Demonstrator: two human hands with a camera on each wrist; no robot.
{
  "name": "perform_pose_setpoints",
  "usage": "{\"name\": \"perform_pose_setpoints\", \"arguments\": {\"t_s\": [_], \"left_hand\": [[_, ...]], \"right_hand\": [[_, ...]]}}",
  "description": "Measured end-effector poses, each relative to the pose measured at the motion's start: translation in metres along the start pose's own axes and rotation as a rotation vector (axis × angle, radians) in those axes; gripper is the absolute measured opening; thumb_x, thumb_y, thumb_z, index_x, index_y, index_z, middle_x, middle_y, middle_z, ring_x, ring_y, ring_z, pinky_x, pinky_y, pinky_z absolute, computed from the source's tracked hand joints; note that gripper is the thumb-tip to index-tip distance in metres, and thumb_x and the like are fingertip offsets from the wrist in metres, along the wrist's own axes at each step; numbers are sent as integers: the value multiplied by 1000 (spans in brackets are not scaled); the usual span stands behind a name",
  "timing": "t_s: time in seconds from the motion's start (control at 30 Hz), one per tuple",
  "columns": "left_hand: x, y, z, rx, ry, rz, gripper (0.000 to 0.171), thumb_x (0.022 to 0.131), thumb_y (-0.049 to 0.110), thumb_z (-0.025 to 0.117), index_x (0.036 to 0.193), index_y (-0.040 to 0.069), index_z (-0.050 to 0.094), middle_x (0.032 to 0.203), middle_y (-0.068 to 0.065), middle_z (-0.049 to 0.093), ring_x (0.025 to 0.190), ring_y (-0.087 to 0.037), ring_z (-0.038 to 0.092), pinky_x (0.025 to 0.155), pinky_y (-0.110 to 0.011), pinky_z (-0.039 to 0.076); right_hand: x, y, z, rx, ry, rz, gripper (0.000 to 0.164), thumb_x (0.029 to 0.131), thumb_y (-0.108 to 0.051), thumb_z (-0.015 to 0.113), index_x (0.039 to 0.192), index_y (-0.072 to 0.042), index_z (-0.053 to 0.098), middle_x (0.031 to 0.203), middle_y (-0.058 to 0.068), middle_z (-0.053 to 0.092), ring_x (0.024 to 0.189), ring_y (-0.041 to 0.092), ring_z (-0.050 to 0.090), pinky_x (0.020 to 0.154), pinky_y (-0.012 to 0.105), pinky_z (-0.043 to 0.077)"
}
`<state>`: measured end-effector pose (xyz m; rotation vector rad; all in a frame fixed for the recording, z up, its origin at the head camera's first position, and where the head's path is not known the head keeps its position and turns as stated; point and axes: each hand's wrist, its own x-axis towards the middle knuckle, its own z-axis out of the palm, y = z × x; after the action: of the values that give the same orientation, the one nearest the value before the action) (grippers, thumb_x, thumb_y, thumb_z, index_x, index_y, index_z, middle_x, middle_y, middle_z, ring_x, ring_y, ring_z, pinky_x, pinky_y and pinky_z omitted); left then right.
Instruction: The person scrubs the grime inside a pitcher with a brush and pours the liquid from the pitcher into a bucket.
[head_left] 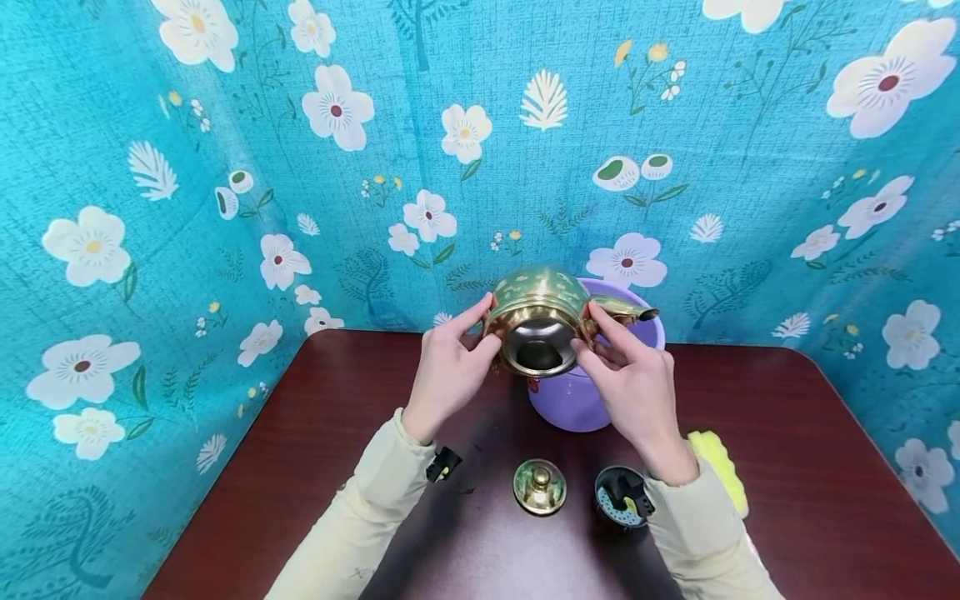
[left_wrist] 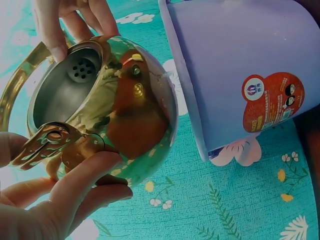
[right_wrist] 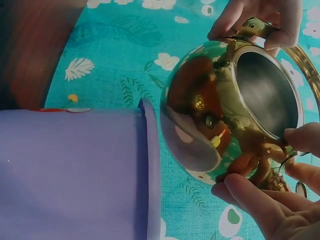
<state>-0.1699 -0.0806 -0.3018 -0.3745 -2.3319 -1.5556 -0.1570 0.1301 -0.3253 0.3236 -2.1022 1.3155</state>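
Observation:
Both hands hold a shiny gold teapot [head_left: 542, 287] in the air, its lidless mouth tipped toward me. My left hand [head_left: 450, 367] pinches the left side of it, thumb near the opening. On the other side, near the spout [head_left: 618, 308], my right hand [head_left: 637, 383] grips the body with thumb and fingers. The left wrist view shows small holes [left_wrist: 82, 70] inside the pot where the spout joins, and a curved gold handle [left_wrist: 17, 80] swung aside. The matching gold lid [head_left: 540, 487] lies knob up on the table below.
Behind the teapot stands a purple bucket [head_left: 567, 404], partly covered by it and by my right hand. A small dark-rimmed round piece with a light blue perforated face [head_left: 610, 512] sits right of the lid. A yellow sponge [head_left: 720, 471] lies beyond the right wrist. Floral cloth [head_left: 427, 167] hangs behind the table.

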Motion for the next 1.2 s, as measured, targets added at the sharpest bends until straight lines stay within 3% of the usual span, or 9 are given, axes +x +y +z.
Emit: {"name": "perform_pose_setpoints", "arguments": {"t_s": [0.1,0.23,0.33,0.37,0.43,0.5,0.63,0.9,1.2], "left_hand": [[-2,0,-3,23,10,-17,51,87,12,60,137,21,54,125,-3,66,50,-12,55,43,-23,32],[-6,1,-7,18,21,-38,50,88,13,60,137,21,54,127,-2,65,61,-9,63,44,-23,34],[-9,1,-11,52,34,-37,49,89,14,58,136,22,54,106,-3,72,50,-9,56,42,-23,32],[-10,1,-12,69,38,-33,49,88,13,57,136,21,55,91,-4,73,44,-9,51,41,-24,32],[-12,1,-14,107,48,-21,48,88,14,56,136,21,56,66,-3,65,35,-14,36,39,-25,29],[-13,0,-16,145,58,-14,48,87,14,56,135,21,57,50,0,56,32,-15,31,38,-26,28],[-16,-1,-19,187,73,-6,46,87,14,56,132,21,59,42,4,51,30,-12,28,36,-26,26],[-20,-1,-28,256,60,-23,43,88,16,54,131,19,60,44,4,51,32,-17,28,36,-26,22],[-25,-1,-38,334,63,-26,43,87,15,54,129,17,62,39,5,36,34,-13,26,38,-25,22]], "right_hand": [[-1,-1,3,7,-12,-8,45,83,-12,74,127,-19,64,108,18,71,84,27,72,72,8,48],[-3,-1,7,14,-25,-26,44,84,-12,73,127,-18,64,109,17,71,84,27,72,72,9,49],[-3,-2,10,15,-30,-47,44,84,-11,73,127,-17,65,107,17,71,83,26,72,72,9,49],[-3,-2,11,15,-32,-56,44,84,-11,73,127,-16,64,106,17,71,82,26,72,72,9,49],[-4,-3,13,11,-34,-72,45,83,-10,74,127,-15,65,105,17,72,82,25,72,72,10,49],[-5,-2,14,6,-38,-85,45,83,-9,74,127,-15,65,105,17,72,82,24,72,73,10,49],[-7,-2,17,-2,-51,-94,45,83,-8,73,127,-15,64,104,15,72,82,21,72,72,8,49],[-11,-4,23,-8,-93,-89,45,84,-9,71,128,-15,64,106,16,72,81,20,72,65,6,46],[-13,-3,30,-31,-144,-114,44,85,-13,73,128,-13,64,110,15,71,81,18,73,64,8,47]]}}
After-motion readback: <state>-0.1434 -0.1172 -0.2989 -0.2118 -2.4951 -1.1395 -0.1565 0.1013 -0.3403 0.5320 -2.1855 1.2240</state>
